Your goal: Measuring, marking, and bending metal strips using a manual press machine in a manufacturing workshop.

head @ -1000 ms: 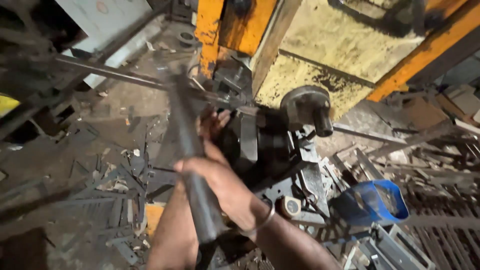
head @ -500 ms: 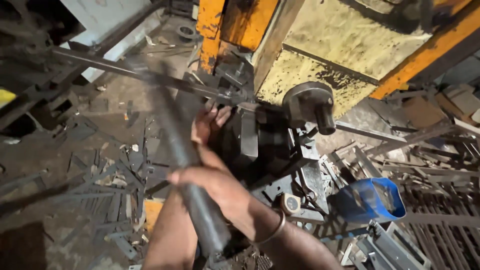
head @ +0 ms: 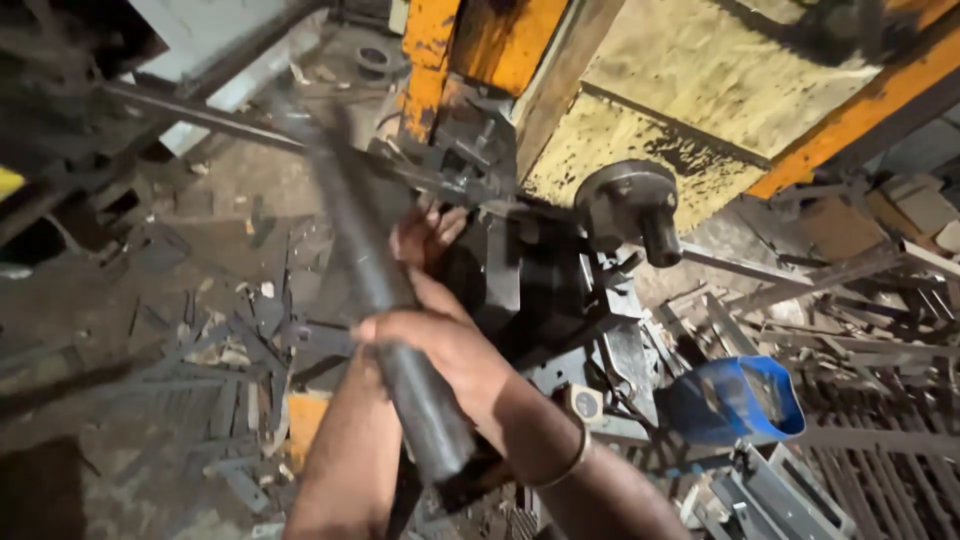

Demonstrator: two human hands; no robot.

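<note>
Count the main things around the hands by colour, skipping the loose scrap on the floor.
Dark grey or black: 2, the thick metal bar that the right hand grips, and the long thin steel strip at the machine.
Blue: 1, the plastic container.
Orange: 1, the machine frame, near the left hand.
Silver: 1, the bangle.
Total: 5

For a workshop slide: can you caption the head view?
Right hand grips a thick dark bar while the left hand reaches to a greasy orange press.
</note>
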